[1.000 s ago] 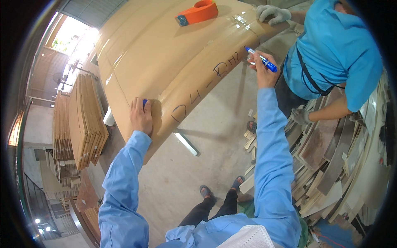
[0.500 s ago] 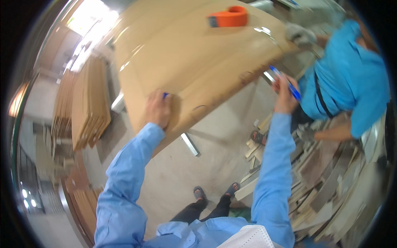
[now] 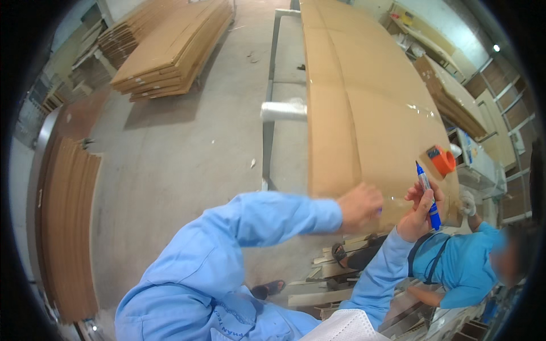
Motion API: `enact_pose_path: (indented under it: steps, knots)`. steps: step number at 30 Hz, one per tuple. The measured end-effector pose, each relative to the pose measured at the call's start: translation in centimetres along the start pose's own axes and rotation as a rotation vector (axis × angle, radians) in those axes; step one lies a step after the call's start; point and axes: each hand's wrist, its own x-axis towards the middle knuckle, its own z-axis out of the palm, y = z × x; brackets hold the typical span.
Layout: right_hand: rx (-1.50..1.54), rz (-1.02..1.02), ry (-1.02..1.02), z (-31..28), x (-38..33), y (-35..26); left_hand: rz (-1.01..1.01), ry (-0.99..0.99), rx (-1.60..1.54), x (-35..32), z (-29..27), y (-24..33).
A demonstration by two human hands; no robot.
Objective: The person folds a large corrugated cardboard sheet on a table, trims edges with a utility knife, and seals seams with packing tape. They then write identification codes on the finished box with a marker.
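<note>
A blue marker (image 3: 424, 184) with its dark tip bare and pointing up is gripped in my right hand (image 3: 416, 217). My left hand (image 3: 358, 206), a little blurred, is closed on a small blue marker cap (image 3: 379, 211) and sits just left of the marker. Both hands are over the near end of a long panel wrapped in brown cardboard (image 3: 387, 102), whose clear film or tape shines in places. On the panel, beyond my right hand, rests an orange tape dispenser (image 3: 443, 163).
A co-worker in a blue shirt (image 3: 455, 261) is at the right, one gloved hand (image 3: 467, 203) by the panel's corner. Stacked boards (image 3: 165, 51) stand far left, more boards (image 3: 71, 227) near left. Wood offcuts (image 3: 318, 298) litter the floor. A film roll (image 3: 284, 110) juts from the supporting frame.
My view has swung left, showing the panel's length. My left hand has lifted off the cardboard with the cap and come close to my right hand, which now holds the marker upright.
</note>
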Motion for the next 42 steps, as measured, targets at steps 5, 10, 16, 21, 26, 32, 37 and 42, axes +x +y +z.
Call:
enact_pose_path:
  steps: [5, 10, 16, 21, 26, 32, 37, 42]
  knots:
    - [-0.185, 0.044, -0.106, 13.2, 0.8, 1.3, 0.086, 0.047, -0.457, -15.1, -13.0, -5.2]
    - [-0.165, 0.255, -0.029, 25.7, 1.8, 8.4, -0.956, -0.251, -0.389, -33.9, -28.2, -15.8]
    - [-0.028, 0.435, 0.077, 40.7, 1.0, 15.6, -1.251, 0.093, -0.139, -43.8, -40.3, -35.7]
    - [0.021, 0.427, 0.021, 57.7, 2.2, 23.1, -1.412, 0.084, 0.072, -53.5, -49.6, -54.6]
    - [0.035, 0.608, -0.132, 76.5, 10.3, 32.5, -2.108, 0.255, -0.113, -63.4, -57.4, -62.0]
    - [0.098, 0.534, -0.316, 100.1, 25.3, 41.2, -2.274, 1.187, -0.352, -62.1, -60.9, -68.7]
    - [0.099, 0.517, -0.442, 118.5, 35.2, 51.6, -2.329, 1.280, -0.951, -54.6, -59.2, -83.9]
    - [0.012, 0.556, -0.243, 131.1, 47.2, 60.2, -2.206, 0.739, -0.768, -45.4, -68.0, -109.1]
